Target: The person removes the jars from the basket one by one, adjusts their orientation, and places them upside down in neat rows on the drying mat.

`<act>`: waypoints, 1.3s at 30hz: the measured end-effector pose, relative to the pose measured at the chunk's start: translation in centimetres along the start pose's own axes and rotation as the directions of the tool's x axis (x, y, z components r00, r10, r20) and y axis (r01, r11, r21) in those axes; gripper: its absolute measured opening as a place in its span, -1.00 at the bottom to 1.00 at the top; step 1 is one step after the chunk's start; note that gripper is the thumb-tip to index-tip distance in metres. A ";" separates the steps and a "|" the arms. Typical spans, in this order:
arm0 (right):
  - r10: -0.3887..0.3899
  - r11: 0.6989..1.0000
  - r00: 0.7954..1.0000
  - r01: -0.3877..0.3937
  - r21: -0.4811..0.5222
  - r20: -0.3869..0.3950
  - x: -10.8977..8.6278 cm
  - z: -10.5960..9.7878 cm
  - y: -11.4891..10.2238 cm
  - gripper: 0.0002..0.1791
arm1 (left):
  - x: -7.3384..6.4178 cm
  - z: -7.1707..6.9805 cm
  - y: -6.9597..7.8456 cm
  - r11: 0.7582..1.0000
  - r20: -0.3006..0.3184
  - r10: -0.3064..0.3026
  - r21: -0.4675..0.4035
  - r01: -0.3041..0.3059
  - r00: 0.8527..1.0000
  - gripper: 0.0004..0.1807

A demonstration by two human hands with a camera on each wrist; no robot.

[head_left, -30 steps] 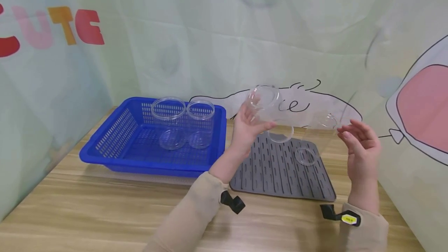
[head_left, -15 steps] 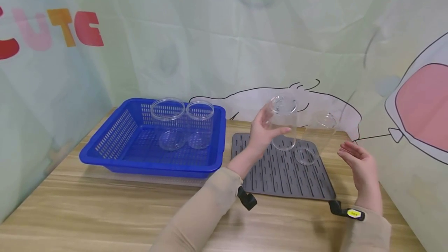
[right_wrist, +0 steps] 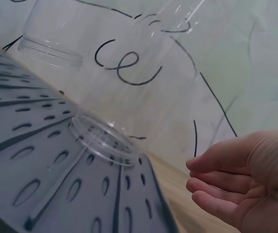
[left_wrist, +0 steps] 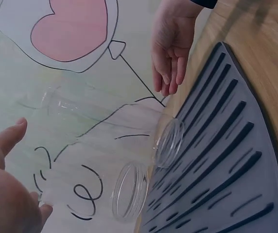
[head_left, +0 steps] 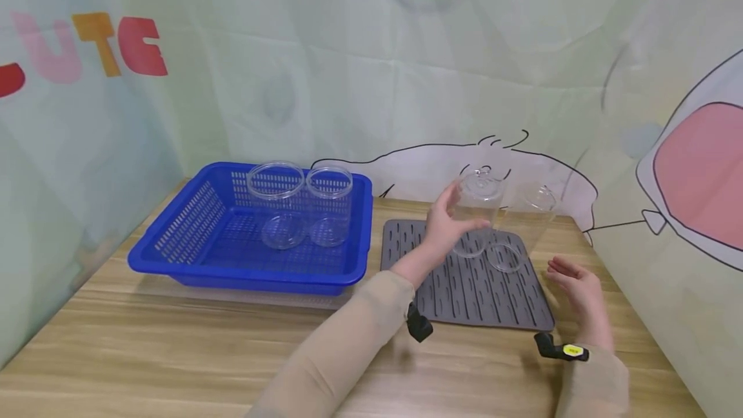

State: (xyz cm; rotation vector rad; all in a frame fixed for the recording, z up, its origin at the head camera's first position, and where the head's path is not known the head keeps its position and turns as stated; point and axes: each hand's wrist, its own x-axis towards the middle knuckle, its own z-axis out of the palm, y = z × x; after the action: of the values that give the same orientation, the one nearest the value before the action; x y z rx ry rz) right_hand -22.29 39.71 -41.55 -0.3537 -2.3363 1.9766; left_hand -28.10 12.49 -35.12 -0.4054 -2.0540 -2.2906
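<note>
In the head view my left hand [head_left: 444, 228] grips a clear plastic jar [head_left: 483, 202], thumb on the near side and fingers behind. The jar is upside down, its threaded mouth [left_wrist: 129, 191] close over the far part of a grey ridged drying mat [head_left: 470, 295]. Just to its right, a second clear jar [head_left: 525, 228] stands mouth down on the mat. Beyond the mat's right edge, my right hand [head_left: 577, 286] holds nothing, its fingers loosely bent; the right wrist view shows these fingers [right_wrist: 221, 179] apart from the standing jar [right_wrist: 124, 107].
A blue plastic basket [head_left: 232, 276] sits at the left on the wooden table [head_left: 191, 347]. Inside it, two more clear jars [head_left: 275, 195] stand mouth up. A printed cloth [head_left: 348, 82] hangs behind the table and along both sides.
My left hand has carried its jar right and down, from beside the basket to over the mat next to the standing jar. My right hand has drawn away from that jar and lowered.
</note>
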 end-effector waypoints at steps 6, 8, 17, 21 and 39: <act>0.054 0.999 0.999 -0.054 -0.001 0.001 0.2 0.4 0.7 -0.27 | 0.5 0.4 -1.0 0.998 0.013 -0.022 0.056 0.022 1.000 0.04; 0.066 0.998 0.998 -0.066 -0.001 -0.002 0.2 0.5 0.8 -0.28 | 0.6 0.6 -1.2 0.997 0.012 -0.022 0.072 0.021 1.000 0.05; 0.083 0.997 0.997 -0.083 0.003 -0.006 0.6 0.7 1.0 -0.30 | 0.8 0.9 -1.9 0.994 0.046 -0.021 0.107 0.016 0.999 0.04; 0.101 0.995 0.995 -0.101 0.012 0.000 0.8 0.8 1.3 -0.30 | 0.8 1.0 -2.1 0.993 0.057 -0.039 0.111 0.033 0.998 0.04; 0.164 0.986 0.986 -0.164 -0.017 -0.041 0.9 1.1 1.4 -0.32 | 1.9 1.3 -2.5 0.983 0.047 -0.082 0.170 0.073 0.996 0.06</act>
State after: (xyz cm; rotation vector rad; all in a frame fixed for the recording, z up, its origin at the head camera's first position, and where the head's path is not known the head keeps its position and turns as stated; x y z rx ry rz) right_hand -23.17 39.01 -43.21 -0.5988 -2.3747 1.9955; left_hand -30.17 14.39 -37.03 -0.3896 -2.3069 -2.1455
